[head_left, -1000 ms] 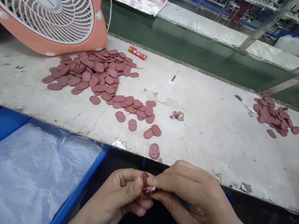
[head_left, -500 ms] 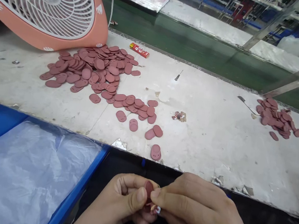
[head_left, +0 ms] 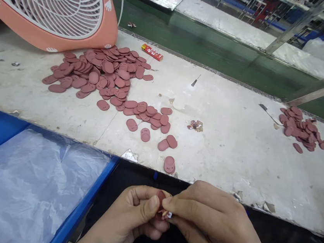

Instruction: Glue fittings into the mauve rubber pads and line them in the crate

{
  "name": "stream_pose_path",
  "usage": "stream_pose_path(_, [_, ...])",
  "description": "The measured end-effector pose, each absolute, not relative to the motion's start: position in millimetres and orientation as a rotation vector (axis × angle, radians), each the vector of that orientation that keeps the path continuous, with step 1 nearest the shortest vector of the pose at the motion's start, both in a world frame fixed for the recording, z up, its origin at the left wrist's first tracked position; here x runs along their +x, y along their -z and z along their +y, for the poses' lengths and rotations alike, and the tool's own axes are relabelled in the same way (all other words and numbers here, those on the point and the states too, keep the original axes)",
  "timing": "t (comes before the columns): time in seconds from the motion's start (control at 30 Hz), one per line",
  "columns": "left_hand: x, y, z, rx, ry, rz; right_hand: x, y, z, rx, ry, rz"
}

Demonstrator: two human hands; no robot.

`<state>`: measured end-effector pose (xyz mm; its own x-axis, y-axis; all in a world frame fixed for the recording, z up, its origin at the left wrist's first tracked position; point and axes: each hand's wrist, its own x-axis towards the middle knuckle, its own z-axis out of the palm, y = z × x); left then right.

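Observation:
Close to my body, below the bench's front edge, my left hand [head_left: 137,212] pinches a dark red oval piece [head_left: 161,196] between thumb and fingers. My right hand [head_left: 212,217] meets it from the right, its fingertips closed at the piece's edge and covering part of it. Just under the fingertips a small crumpled scrap [head_left: 165,214], reddish and white, sticks out; which hand holds it I cannot tell. On the bench beyond lies a large pile of similar oval pieces [head_left: 108,67], some with small holes, trailing toward a loose stacked pair [head_left: 169,164] near the edge.
An orange fan [head_left: 80,44] stands behind the pile. A red-yellow box [head_left: 152,52], a thin pointed tool [head_left: 195,81], another thin tool [head_left: 268,113] and scraps [head_left: 196,125] lie on the worn bench [head_left: 229,145]. A smaller pile [head_left: 301,129] sits right; a plastic-lined blue bin [head_left: 81,210] stands lower left.
Both hands have risen slightly in the picture with the oval piece still between them. The pieces on the bench lie as before; the view has shifted a little.

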<state>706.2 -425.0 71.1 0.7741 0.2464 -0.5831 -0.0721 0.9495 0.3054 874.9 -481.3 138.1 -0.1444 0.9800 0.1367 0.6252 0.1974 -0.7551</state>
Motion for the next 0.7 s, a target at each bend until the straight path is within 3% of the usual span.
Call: stream_pose_path(0.7, [702.5,-67.8,-427.6,0.281,-0.217,0.646,871.7,-139.4,-478.0,-1.476,-0.75,-1.904])
